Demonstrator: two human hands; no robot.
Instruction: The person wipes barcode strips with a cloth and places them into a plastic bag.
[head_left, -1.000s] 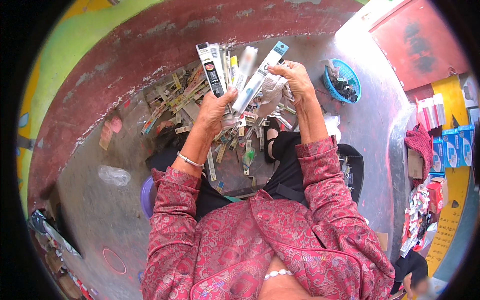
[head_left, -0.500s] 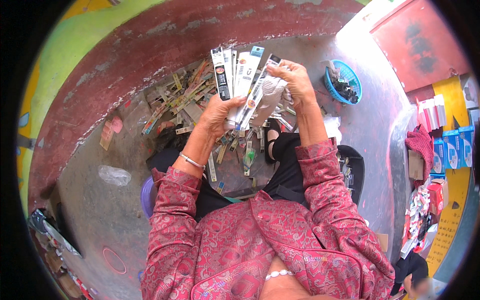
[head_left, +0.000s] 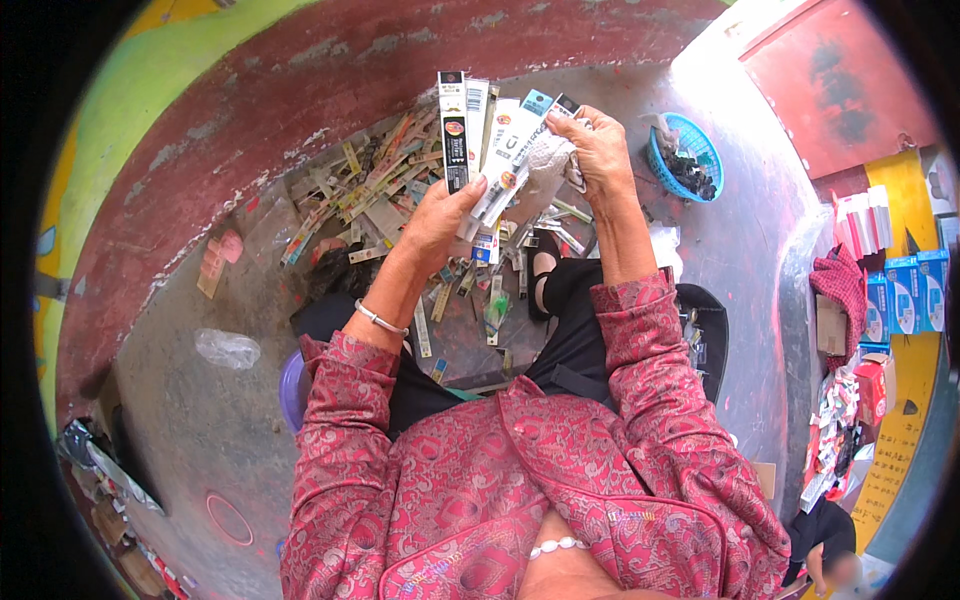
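A fan of narrow packets (head_left: 490, 135) stood upright above the lap, pinched at its base by the left hand (head_left: 440, 215). The right hand (head_left: 598, 150) fingers gripped a white packet (head_left: 545, 165) beside it, above the littered floor (head_left: 380, 190) and blue basket (head_left: 690, 160).

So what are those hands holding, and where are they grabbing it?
The left hand pinches a fan of long, narrow packets by their lower ends. The right hand grips the rightmost packets near their tops, together with something white and crumpled.
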